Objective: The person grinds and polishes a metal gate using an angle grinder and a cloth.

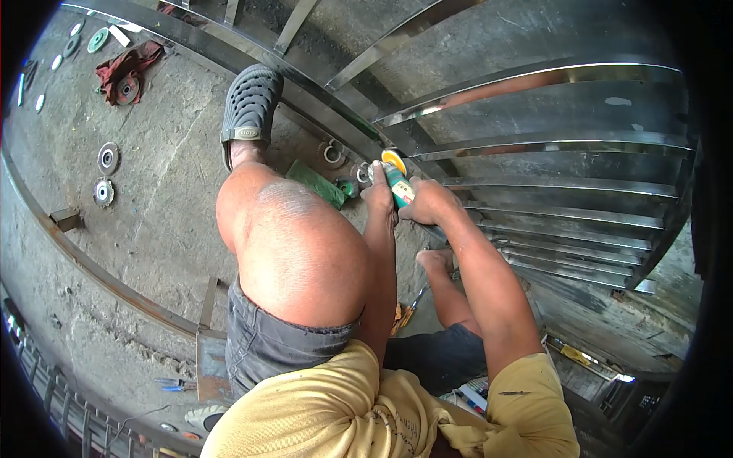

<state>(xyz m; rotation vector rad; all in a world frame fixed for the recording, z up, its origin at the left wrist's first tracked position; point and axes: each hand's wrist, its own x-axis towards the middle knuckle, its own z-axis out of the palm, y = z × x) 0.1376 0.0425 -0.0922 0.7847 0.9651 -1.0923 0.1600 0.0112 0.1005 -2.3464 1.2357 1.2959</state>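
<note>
A green angle grinder [398, 185] with a yellow disc [394, 160] is held between both hands, its disc end pointing away from me. My right hand [430, 203] is wrapped round the rear of its body. My left hand [378, 196] is closed at the side near the head, thumb up along it. The disc sits right by a corner of a shiny metal frame [366, 127], where the long rail meets the slats. Several polished slats [565, 143] fan out to the right.
A green bag-like wrap [315, 183] and a roll-like ring [333, 154] lie left of the grinder. My clog-clad foot [253, 103] rests by the rail. Spare discs [108, 157] and a red cloth [128, 71] lie on the concrete floor [175, 221]. A rusty bar [99, 269] curves across the left.
</note>
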